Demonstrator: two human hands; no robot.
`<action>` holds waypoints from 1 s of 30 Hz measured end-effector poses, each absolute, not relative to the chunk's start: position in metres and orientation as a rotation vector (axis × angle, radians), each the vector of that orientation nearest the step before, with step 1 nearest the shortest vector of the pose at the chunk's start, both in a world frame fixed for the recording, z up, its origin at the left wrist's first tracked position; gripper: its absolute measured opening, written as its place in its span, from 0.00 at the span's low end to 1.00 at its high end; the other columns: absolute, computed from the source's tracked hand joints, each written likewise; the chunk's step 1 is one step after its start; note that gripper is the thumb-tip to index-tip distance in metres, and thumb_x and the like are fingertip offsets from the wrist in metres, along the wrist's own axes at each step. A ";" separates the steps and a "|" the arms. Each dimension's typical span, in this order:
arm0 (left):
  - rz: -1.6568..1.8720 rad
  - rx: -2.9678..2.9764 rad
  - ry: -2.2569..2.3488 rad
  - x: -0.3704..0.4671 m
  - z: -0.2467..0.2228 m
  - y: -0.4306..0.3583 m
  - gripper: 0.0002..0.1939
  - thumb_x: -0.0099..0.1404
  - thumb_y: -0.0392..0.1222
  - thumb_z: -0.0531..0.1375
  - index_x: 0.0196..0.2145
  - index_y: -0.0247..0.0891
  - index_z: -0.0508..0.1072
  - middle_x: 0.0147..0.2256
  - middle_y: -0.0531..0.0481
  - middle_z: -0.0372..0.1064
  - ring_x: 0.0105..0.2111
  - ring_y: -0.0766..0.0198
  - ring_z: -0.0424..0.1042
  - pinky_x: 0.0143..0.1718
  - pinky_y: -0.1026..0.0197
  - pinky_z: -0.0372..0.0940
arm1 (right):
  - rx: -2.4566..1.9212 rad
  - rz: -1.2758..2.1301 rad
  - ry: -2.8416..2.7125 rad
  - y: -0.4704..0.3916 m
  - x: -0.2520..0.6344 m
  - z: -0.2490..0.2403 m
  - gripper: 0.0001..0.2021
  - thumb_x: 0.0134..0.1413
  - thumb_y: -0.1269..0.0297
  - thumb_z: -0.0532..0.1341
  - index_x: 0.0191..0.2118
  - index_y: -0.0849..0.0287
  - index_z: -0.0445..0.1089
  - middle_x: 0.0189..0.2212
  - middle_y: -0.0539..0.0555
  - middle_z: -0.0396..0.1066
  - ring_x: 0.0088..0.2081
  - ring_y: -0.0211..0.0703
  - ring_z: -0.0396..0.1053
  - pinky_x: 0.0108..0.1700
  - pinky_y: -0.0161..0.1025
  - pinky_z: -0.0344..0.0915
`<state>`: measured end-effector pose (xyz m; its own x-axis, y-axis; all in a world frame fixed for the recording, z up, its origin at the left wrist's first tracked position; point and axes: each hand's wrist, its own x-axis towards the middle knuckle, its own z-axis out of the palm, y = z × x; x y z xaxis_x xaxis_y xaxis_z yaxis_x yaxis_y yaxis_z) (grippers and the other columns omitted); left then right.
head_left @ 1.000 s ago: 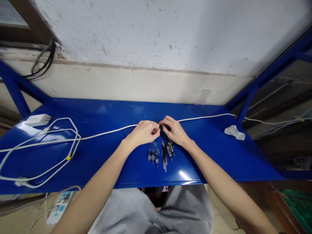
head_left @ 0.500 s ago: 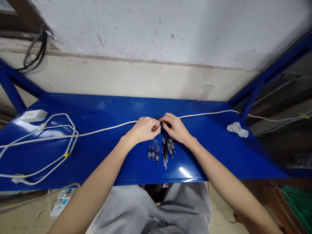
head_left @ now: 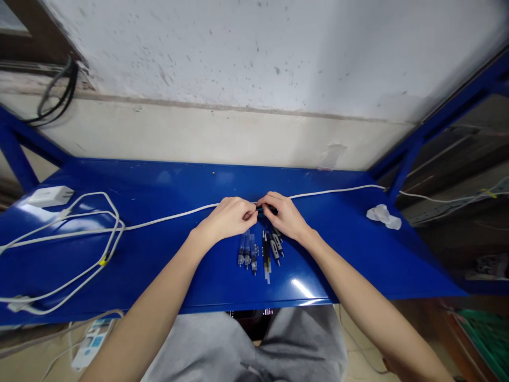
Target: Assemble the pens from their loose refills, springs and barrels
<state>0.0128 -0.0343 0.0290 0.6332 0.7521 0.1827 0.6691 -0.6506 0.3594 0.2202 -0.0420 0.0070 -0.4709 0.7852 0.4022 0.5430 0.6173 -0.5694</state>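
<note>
Fingertips of my left hand and my right hand nearly meet over the middle of the table. Both are closed in a pinch on a slim dark pen part, mostly covered by the fingers. Just below my left hand lie several clear pen barrels with small fittings beside them. Several ink refills lie in the centre, their lower ends pale. Grey and black pen upper parts are under and below my right hand, partly hidden by it.
A white cable crosses the blue table behind my hands. Loops of white cord and a white adapter are at the left. Crumpled white plastic lies at the right. A wall borders the back.
The whole view has shifted slightly, with the table now lower in it. Both hands stay together, and the gap between their fingertips shows a little more of the slim dark pen part.
</note>
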 end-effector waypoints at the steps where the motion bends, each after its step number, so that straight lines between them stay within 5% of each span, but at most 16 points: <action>1: 0.443 2.602 1.158 0.012 0.029 -0.034 0.17 0.66 0.38 0.55 0.19 0.39 0.62 0.19 0.55 0.61 0.20 0.66 0.58 0.27 0.60 0.47 | -1.043 0.484 -2.191 -0.042 0.220 0.007 0.11 0.66 0.74 0.54 0.43 0.57 0.73 0.38 0.55 0.73 0.43 0.46 0.70 0.47 0.41 0.65; 10: 0.367 2.567 1.115 0.011 0.037 -0.035 0.06 0.64 0.38 0.58 0.29 0.41 0.72 0.23 0.56 0.67 0.22 0.66 0.63 0.27 0.62 0.48 | -1.200 0.466 -2.136 -0.046 0.219 0.012 0.12 0.65 0.73 0.55 0.47 0.56 0.73 0.38 0.53 0.78 0.37 0.43 0.73 0.40 0.36 0.63; 15: 0.263 2.438 1.289 0.001 0.048 -0.041 0.17 0.67 0.44 0.58 0.21 0.40 0.63 0.16 0.57 0.59 0.17 0.67 0.55 0.24 0.62 0.47 | -1.381 0.355 -2.158 -0.046 0.221 0.017 0.13 0.67 0.66 0.55 0.53 0.55 0.71 0.22 0.46 0.71 0.21 0.38 0.64 0.29 0.35 0.53; 23: -0.049 2.463 1.531 -0.004 0.044 -0.087 0.14 0.73 0.47 0.51 0.30 0.42 0.65 0.21 0.52 0.68 0.22 0.57 0.70 0.25 0.60 0.47 | -1.397 0.216 -2.204 -0.046 0.225 0.015 0.14 0.69 0.65 0.52 0.54 0.55 0.70 0.20 0.47 0.70 0.22 0.41 0.67 0.30 0.36 0.53; 30: -0.284 2.577 1.656 0.007 0.043 -0.098 0.17 0.73 0.46 0.47 0.39 0.38 0.74 0.25 0.42 0.75 0.26 0.49 0.77 0.26 0.59 0.57 | -1.393 0.172 -2.214 -0.045 0.227 0.012 0.13 0.69 0.66 0.52 0.52 0.55 0.71 0.21 0.48 0.71 0.22 0.41 0.67 0.30 0.37 0.52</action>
<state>0.0069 -0.0981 0.0429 0.4040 0.8950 -0.1891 0.9069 -0.4189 -0.0448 0.2275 -0.0453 0.0118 -0.3400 0.8709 0.3548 0.8058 0.4643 -0.3676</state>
